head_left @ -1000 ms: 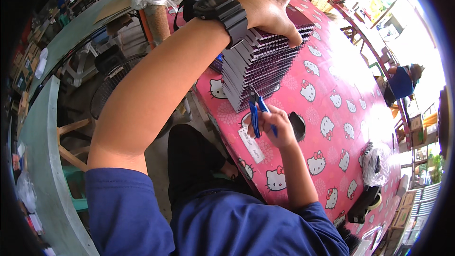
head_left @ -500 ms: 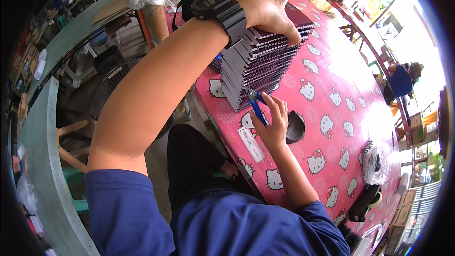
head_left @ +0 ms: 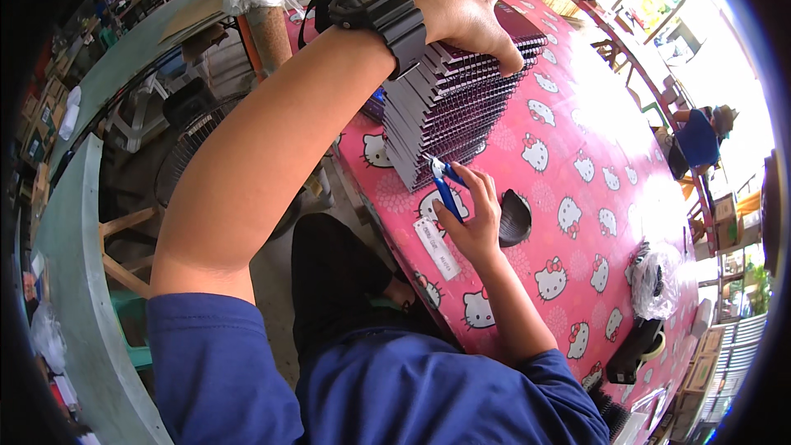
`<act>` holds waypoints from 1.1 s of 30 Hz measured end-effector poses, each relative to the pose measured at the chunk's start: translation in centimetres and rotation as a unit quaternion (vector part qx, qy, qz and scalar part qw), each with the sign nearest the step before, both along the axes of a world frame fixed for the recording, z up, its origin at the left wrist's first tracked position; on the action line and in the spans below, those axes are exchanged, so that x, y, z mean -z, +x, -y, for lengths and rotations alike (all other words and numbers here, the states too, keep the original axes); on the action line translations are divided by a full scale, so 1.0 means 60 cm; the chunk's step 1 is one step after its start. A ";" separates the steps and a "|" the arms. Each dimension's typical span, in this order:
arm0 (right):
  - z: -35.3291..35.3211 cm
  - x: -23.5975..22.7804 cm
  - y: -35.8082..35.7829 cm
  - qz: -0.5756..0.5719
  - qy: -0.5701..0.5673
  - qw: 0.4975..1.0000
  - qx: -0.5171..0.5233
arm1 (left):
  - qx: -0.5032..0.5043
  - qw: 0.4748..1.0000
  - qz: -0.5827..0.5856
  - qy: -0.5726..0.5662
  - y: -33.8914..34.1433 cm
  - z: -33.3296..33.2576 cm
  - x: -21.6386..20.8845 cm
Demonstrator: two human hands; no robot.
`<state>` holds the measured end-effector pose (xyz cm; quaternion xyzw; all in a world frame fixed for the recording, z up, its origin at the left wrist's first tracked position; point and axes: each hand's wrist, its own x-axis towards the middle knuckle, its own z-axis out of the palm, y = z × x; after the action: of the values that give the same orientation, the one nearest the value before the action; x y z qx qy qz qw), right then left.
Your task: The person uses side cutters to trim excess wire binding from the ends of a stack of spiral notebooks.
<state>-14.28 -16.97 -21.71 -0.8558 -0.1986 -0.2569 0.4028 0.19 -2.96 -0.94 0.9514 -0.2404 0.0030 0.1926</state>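
A tall leaning stack of wire-bound notebooks (head_left: 412,107) stands on the pink table, their black coils facing right and the top cover dark maroon. Over its top lies my left hand (head_left: 474,25), gripping the upper end, thumb at the coil edge and another finger stretched out; its remaining fingers are partly hidden. A black watch (head_left: 383,16) is on that wrist. My right hand (head_left: 478,222) is closed round blue-handled cutting pliers (head_left: 447,189). Their metal jaws touch or nearly touch the coil ends low on the stack; which, I cannot tell.
A black computer mouse (head_left: 515,218) and a white printed strip (head_left: 437,249) lie beside my right hand on the pink patterned tablecloth (head_left: 535,313). Farther right are a clear plastic bag (head_left: 655,280) and a black tape dispenser (head_left: 634,352). A rusty post (head_left: 268,16) rises at the table's left edge.
The pliers have shifted very slightly at the lower coils, and their jaws look a little more upright. My left hand stays on the stack.
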 end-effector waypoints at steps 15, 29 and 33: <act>-0.005 0.016 0.009 0.082 -0.069 0.992 0.061 | -0.006 1.000 0.006 0.028 -0.010 -0.006 -0.007; 0.029 -0.008 -0.008 -0.324 0.202 0.910 -0.162 | -0.007 0.998 -0.051 0.028 -0.017 -0.004 -0.017; 0.063 0.050 -0.016 -0.392 0.459 0.759 -0.242 | -0.002 0.999 -0.050 0.022 -0.014 0.003 -0.015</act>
<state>-15.26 -20.77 -24.69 -0.5173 -0.0822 0.1470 0.8391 -0.67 -3.14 -0.01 0.9548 -0.2288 -0.0492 0.1833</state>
